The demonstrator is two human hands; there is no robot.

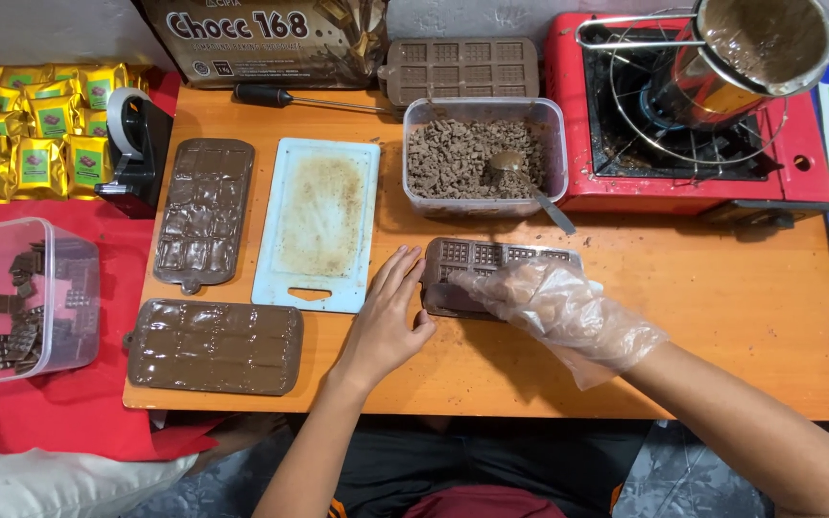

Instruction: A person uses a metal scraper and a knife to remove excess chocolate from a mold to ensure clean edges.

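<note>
Two chocolate-filled moulds (205, 213) lie done on the counter (722, 317). Both hands, bare left hand (383, 321) spread and gloved right hand (558, 309) spread, press an unfilled mould (491, 257).

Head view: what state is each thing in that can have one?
Mould under the hands: cavities unfilled.
Two moulds at left: filled with chocolate.
Spare mould at the back: unfilled.
Tub of chocolate bits: lidless, spoon inside.
Pot on the stove: holds melted chocolate.
Left hand: bare.
Right hand: gloved.
</note>
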